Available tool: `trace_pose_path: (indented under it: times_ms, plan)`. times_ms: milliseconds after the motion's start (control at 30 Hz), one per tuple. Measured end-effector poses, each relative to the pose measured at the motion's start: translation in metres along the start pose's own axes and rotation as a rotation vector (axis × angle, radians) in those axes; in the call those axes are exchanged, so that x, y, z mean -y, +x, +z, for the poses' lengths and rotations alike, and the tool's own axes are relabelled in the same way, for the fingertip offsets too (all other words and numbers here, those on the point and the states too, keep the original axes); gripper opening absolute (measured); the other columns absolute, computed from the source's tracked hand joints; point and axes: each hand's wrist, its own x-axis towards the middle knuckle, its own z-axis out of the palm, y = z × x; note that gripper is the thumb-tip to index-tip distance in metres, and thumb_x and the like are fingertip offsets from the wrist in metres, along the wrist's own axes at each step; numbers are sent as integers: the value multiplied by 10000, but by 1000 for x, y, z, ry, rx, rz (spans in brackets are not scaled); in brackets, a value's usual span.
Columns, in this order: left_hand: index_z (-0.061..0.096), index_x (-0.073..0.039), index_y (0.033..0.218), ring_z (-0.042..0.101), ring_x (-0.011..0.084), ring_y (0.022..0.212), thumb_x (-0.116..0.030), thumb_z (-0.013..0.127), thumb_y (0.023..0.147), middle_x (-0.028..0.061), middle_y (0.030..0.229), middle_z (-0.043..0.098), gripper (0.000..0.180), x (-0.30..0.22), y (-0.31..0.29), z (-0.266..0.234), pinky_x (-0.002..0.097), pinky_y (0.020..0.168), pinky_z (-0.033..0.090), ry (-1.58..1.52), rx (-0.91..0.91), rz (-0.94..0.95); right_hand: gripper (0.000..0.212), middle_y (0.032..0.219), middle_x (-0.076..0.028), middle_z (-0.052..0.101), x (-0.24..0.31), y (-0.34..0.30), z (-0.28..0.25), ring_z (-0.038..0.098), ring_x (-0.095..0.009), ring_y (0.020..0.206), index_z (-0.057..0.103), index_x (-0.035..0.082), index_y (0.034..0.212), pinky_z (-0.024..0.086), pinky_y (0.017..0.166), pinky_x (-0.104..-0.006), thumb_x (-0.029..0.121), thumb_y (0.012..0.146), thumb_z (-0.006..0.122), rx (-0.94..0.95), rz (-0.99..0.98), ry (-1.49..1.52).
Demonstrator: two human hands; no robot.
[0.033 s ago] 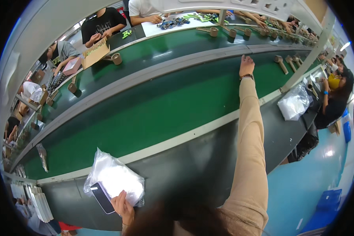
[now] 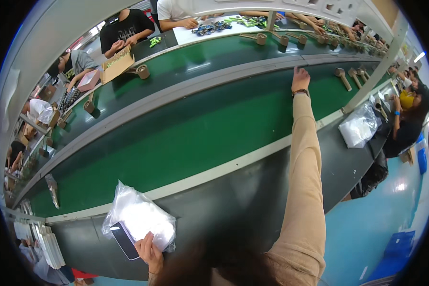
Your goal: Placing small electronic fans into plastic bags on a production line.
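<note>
My left hand (image 2: 149, 252) lies at the lower edge of a stack of clear plastic bags (image 2: 140, 214), fingers stretched out and touching it. A dark-screened phone (image 2: 124, 240) leans against the bags beside those fingers. My right arm reaches far forward across the green conveyor belt (image 2: 176, 148). Near the belt's far rail, my right hand (image 2: 300, 79) hovers with slightly bent fingers apart, and I see nothing in it. Right of that hand, several brown mallet-shaped pieces (image 2: 342, 78) lie on the belt. At its left end is a clear-wrapped piece (image 2: 52, 190).
Beyond the grey divider (image 2: 186, 90) runs a second belt with several brown pieces (image 2: 143, 71). People sit along its far side, near an open cardboard box (image 2: 118, 66). A white post (image 2: 376, 66) and another plastic bag bundle (image 2: 360, 126) stand at the right.
The view has shifted very slightly. Both my hands keep their places.
</note>
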Motion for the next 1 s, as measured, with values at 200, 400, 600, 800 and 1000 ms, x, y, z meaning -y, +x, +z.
trace_pose_path:
  times_ms: [200, 400, 600, 800, 1000]
  plan:
    - [700, -21, 1024, 538, 273, 825, 124, 538, 701, 116, 1054, 705, 389, -14, -6, -10, 358, 786, 422, 74, 55, -45, 251, 991, -59, 637, 14, 9, -5, 596, -251, 982, 633, 120, 1016, 473, 830, -358, 208, 783, 667, 216, -239, -85]
    - [681, 17, 1010, 599, 322, 840, 79, 545, 757, 161, 976, 694, 294, -12, 9, -9, 397, 773, 446, -40, 51, -32, 701, 1088, -165, 630, -39, 4, -87, 646, -302, 896, 529, -1, 1218, 526, 765, -401, 372, 684, 788, -212, -581, 54]
    - [677, -26, 1077, 604, 302, 886, 57, 578, 797, 122, 1073, 686, 309, -12, 37, -3, 367, 796, 474, -177, 62, -118, 679, 1144, -163, 634, -18, -35, -211, 643, -287, 973, 467, -56, 1302, 512, 818, -348, 283, 784, 746, -53, -159, 733]
    - [672, -53, 1127, 581, 275, 886, 6, 579, 840, 98, 1080, 688, 307, -4, 40, -13, 344, 801, 467, -263, 144, -154, 468, 1146, -82, 599, 25, -233, -411, 564, -138, 1053, 516, 2, 1303, 468, 890, -282, 131, 878, 664, 646, 181, 2092]
    - [664, -85, 1175, 550, 224, 793, -10, 567, 865, 92, 1083, 688, 333, -11, 48, -25, 308, 722, 466, -455, 182, -195, 697, 1300, -101, 464, 60, -375, -549, 522, -222, 1155, 421, 18, 1356, 460, 964, -329, -76, 732, 716, 486, 194, 2146]
